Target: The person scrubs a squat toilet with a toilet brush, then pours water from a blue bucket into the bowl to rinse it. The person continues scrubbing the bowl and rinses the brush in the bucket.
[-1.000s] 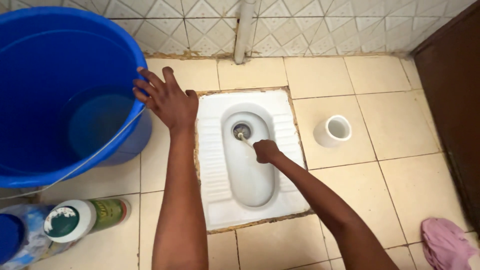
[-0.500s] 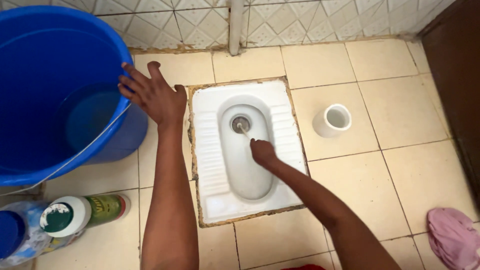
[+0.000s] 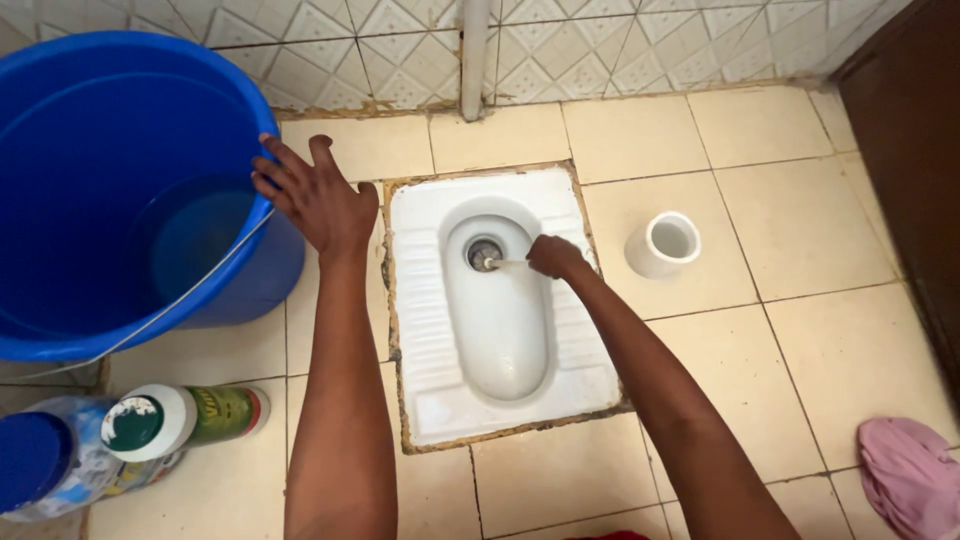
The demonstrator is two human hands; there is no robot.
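Observation:
A white squat toilet pan [image 3: 430,330] is set into the tiled floor. My right hand [image 3: 554,256] is closed around the thin white handle of a toilet brush [image 3: 492,263], whose head sits in the drain hole at the top of the bowl. The hand is over the right side of the bowl. My left hand [image 3: 315,195] is spread open, fingers resting against the rim of a large blue bucket [image 3: 70,110] that holds some water.
A white cup-shaped brush holder [image 3: 662,243] stands on the tiles right of the pan. A green bottle with a white cap [image 3: 180,420] and a blue-capped bottle [image 3: 45,460] lie at lower left. A pink cloth [image 3: 910,478] lies at lower right. A white pipe [image 3: 472,55] runs up the tiled wall; a brown door [image 3: 915,150] is at right.
My right hand has swung from below the drain to its right side, turning the brush handle sideways. My left hand stays on the bucket rim.

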